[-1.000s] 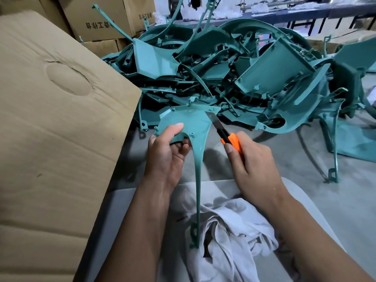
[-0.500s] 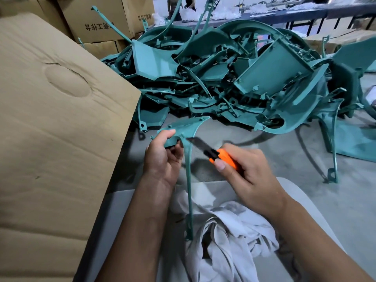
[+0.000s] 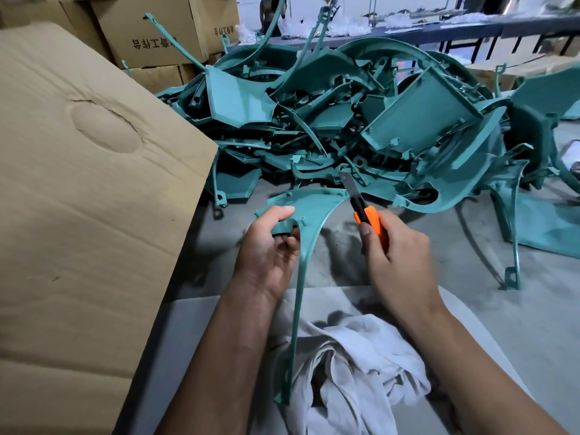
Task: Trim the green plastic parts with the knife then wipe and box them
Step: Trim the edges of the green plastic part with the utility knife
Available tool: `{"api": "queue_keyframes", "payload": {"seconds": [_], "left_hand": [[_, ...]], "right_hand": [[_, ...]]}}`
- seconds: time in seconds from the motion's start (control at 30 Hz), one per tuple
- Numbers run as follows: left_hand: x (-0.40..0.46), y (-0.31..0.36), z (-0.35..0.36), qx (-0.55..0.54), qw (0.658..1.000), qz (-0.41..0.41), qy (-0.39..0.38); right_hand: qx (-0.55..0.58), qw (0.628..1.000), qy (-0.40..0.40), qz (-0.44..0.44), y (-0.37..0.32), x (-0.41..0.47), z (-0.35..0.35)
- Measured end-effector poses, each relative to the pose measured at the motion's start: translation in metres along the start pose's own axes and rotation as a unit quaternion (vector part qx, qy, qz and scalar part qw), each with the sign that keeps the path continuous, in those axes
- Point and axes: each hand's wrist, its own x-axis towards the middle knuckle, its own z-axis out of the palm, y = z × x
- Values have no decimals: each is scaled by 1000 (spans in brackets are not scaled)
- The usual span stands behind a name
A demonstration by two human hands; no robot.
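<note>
Green part (image 3: 309, 205) held up between both hands, fan-shaped top w/ long thin leg running down toward the body, foot end over the white rag (image 3: 354, 365). Knife (image 3: 361, 204) blade tip at the part's upper right corner, just beyond the right hand (image 3: 398, 259). Trim step judged in progress; wipe and boxing not yet done for this pc.

Risks:
- Blade extended well out of the orange handle; side load at the corner could snap or skip it. Cause: too much pressure or steep angle.
- Left hand (image 3: 266, 246) thumb on the top face, near the edge being cut. A slip along that edge toward the left would run at the thumb.
- Leg thin and unsupported; part may flex or twist under the cut, gouging the face.

Hands:
- Left: closed on the part's left lobe, thumb on top, fingers curled under.
- Right: wrapped tight around knife handle, index finger along its front. Hands apart, part spanning between.

Beyond the hands: pile of green parts (image 3: 361, 120) on the worktop (image 3: 470, 262). Left of left hand: big cardboard box (image 3: 84, 199), flap side facing; interior not visible.
</note>
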Motion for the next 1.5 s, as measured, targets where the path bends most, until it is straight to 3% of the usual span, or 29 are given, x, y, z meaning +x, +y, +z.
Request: {"api": "queue_keyframes", "payload": {"seconds": [0.4, 0.6, 1.13, 1.5], "left_hand": [[9, 4, -6, -73, 995, -15, 64], [15, 3, -11, -73, 992, 21, 98], [23, 11, -23, -158, 980, 36, 117], [19, 16, -24, -186, 972, 31, 142]], "right_hand": [[100, 979, -116, -134, -17, -7, -11], [131, 962, -157, -181, -20, -7, -11], [164, 937, -244, -188, -20, -3, -18], [188, 930, -240, -206, -29, 0, -31]]}}
